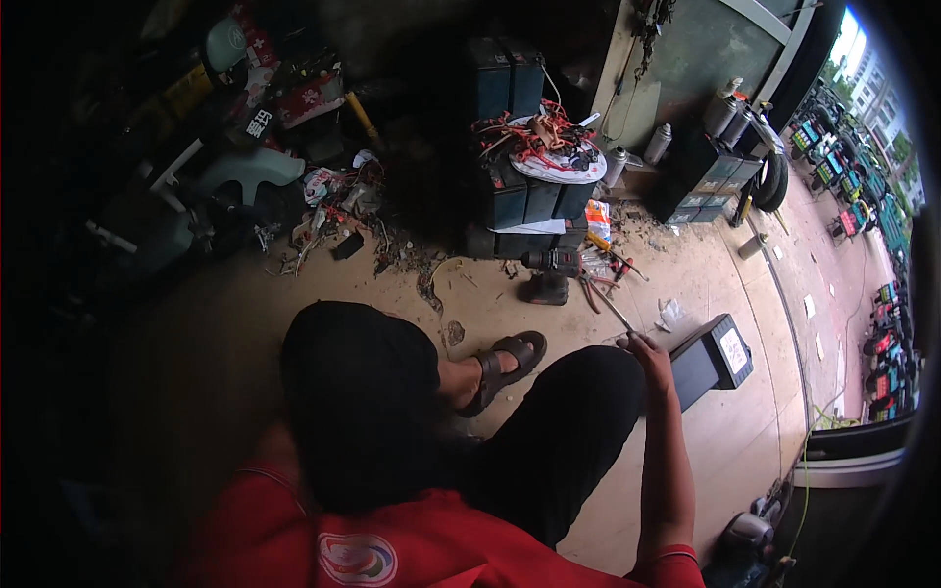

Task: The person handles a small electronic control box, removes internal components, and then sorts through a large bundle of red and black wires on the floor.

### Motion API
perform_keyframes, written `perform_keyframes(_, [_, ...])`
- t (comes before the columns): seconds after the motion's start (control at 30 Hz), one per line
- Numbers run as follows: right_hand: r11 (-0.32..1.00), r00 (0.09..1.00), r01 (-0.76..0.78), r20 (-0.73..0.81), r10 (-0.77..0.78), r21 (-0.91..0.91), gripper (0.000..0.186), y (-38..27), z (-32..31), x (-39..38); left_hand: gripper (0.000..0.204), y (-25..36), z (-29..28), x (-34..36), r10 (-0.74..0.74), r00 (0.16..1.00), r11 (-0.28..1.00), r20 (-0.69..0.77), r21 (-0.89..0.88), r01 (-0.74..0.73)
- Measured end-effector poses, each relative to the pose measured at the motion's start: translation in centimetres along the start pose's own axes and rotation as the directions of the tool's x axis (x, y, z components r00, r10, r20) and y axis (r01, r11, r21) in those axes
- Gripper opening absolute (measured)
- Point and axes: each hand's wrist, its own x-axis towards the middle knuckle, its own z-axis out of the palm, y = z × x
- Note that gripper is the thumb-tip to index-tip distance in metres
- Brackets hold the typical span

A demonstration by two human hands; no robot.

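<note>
My right hand is by my right knee, its fingers closed round a slim metal tool that looks like a screwdriver. The shaft points forward and left, toward red-handled pliers on the floor. Right beside this hand lies a long black battery case with a white label on its end. A cordless drill rests on the floor ahead. Only part of my left upper arm shows by my left knee; the left hand is hidden.
Stacked dark batteries carry a white round tray heaped with red wires. More batteries and spray cans stand at the back right. Loose wire scraps and scooter parts crowd the left. Parked scooters line the pavement outside.
</note>
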Motion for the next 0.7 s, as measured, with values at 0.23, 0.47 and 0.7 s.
perform_keyframes(0.23, [0.964,0.98,0.048,0.201,0.005,-0.261,0.051,4.8,5.1,6.8,0.05,-2.8,-6.4,-2.4,-0.075,0.996,0.994,-0.053,-0.08,0.071])
perform_keyframes(0.47, [0.702,0.734,-0.065,0.442,0.516,-0.71,0.045,-1.1,10.4,8.2,0.047,-7.7,-13.5,-0.5,-0.187,0.98,0.975,-0.074,-0.139,0.176])
perform_keyframes(0.7, [0.231,0.601,-0.204,0.064,0.796,-0.951,0.066,3.6,14.0,14.9,0.043,-15.7,-19.8,2.0,-0.381,0.917,0.906,-0.115,-0.244,0.346])
